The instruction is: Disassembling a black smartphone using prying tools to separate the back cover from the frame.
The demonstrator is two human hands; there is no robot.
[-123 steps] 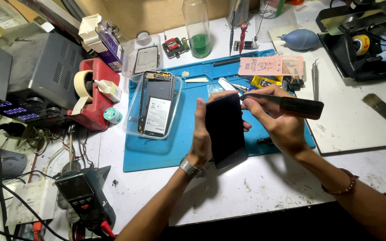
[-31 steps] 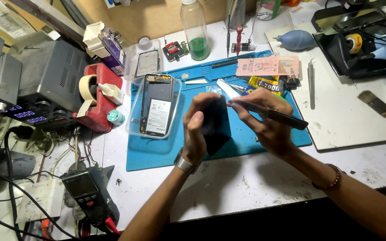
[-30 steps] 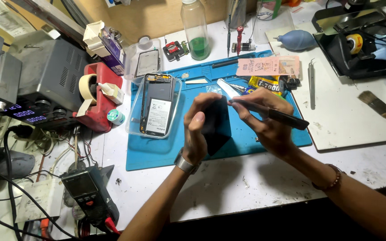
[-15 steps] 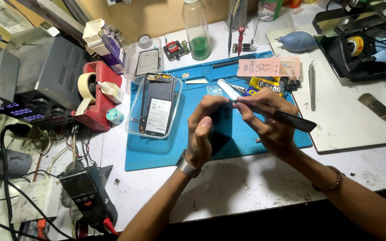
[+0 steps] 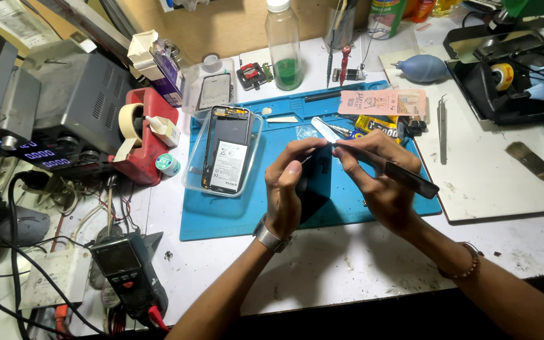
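Observation:
My left hand grips a black phone screen panel, held on edge above the blue work mat. My right hand holds a long black-handled tool like a pen, its tip touching the panel's upper edge next to my left fingertips. An opened phone body with its battery showing lies in a clear plastic tray at the mat's left side.
A power supply with lit digits, a red tape dispenser and a multimeter crowd the left. A bottle of green liquid, a blue air blower, tweezers and a brush lie around the mat.
The panel has turned from facing me to edge-on and come lower over the mat. My right hand has brought the tool's tip up to the panel's top edge.

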